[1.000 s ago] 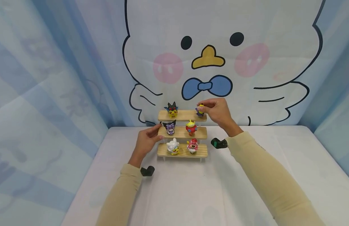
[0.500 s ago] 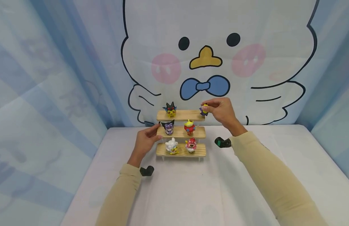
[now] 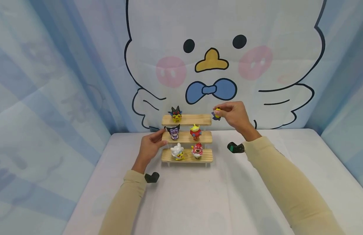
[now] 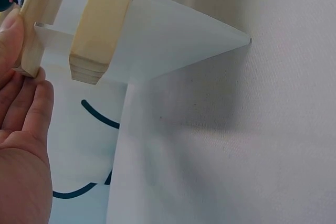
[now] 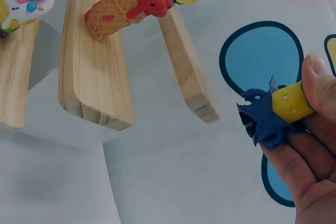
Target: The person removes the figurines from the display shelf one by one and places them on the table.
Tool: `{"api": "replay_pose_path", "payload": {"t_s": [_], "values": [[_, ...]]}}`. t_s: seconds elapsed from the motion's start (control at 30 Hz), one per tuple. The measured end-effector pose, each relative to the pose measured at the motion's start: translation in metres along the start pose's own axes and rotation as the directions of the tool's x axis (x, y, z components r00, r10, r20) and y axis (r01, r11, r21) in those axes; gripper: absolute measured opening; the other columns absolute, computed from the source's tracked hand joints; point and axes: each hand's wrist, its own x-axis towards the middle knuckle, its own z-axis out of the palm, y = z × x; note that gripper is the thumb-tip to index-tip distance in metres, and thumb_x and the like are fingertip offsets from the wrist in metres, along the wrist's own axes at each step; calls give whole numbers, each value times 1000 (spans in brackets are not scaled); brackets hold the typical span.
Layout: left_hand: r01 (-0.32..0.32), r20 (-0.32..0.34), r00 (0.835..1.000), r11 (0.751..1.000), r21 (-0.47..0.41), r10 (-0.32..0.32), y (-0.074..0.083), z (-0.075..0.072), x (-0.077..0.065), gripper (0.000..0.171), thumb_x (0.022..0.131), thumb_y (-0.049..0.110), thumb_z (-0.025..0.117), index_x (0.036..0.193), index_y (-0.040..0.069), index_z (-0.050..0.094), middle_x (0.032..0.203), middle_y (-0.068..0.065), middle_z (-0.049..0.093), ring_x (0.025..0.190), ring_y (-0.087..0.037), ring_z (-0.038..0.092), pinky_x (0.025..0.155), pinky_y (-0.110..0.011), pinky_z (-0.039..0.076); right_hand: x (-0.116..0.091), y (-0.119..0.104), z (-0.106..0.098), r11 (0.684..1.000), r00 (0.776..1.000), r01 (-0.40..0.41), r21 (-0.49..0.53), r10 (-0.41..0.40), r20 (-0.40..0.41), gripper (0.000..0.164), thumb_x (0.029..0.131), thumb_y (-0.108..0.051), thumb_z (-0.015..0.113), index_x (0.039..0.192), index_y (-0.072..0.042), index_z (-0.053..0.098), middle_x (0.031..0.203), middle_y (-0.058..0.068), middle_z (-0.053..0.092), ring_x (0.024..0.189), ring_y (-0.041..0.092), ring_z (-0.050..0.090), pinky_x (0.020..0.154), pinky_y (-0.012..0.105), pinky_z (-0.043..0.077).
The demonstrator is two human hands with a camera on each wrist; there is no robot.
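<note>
A three-tier wooden display stand (image 3: 196, 120) with clear side supports stands on the table. My left hand (image 3: 149, 148) grips the left end of its middle shelf; in the left wrist view the thumb lies above the board and the fingers below. Off the right end of the top shelf, my right hand (image 3: 235, 117) pinches a small yellow and dark-blue figurine (image 5: 291, 103) in the air. A dark-eared yellow figurine (image 3: 176, 114) sits at the top shelf's left. The middle shelf bears a purple-black figurine (image 3: 174, 133) and a red one with a yellow-green top (image 3: 195, 133).
On the bottom shelf sit a white and yellow figurine (image 3: 177, 151) and a pink and red one (image 3: 197, 150). Behind the white-covered table (image 3: 193, 202) hangs a curtain (image 3: 216, 19) with a cartoon face.
My right hand has lifted the figurine off the top shelf's right end and carried it rightward, clear of the board. The left hand keeps its hold on the stand.
</note>
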Motion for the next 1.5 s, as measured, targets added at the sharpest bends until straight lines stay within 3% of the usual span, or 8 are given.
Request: {"api": "replay_pose_path", "payload": {"t_s": [0.3,0.93,1.27,1.5], "values": [[-6,-7,1000,1000,12,6,-5,1,1,57,90,-6,76,144,2,61,149,-15,61,141,-28,57,111,-31,52,-2,11,-6,999,999,-36,-35,35,-10,25,98,-11,74,118,2,77,119,23,76,85,-10,68,84,10,56],[24,-11,1000,1000,9,-24,-4,0,1,56,90,-4,78,143,6,62,150,-13,61,141,-27,57,110,-30,53,-9,22,-25,998,998,-56,-23,55,-36,27,98,-12,73,118,6,75,119,26,75,84,-9,68,81,5,57],[29,-15,999,999,16,-29,-3,0,1,56,90,-3,77,144,6,62,150,-13,61,142,-27,57,111,-30,53,-16,25,-36,990,992,-119,-81,116,-44,30,99,-17,72,123,1,75,123,24,75,87,-7,67,86,7,57],[23,-18,1000,1000,13,-23,-1,2,1,56,90,-4,78,143,6,63,149,-12,62,141,-27,58,110,-31,53,-19,30,-42,990,992,-122,-69,119,-51,31,98,-16,73,122,3,74,123,25,74,84,-9,67,82,4,55]]}}
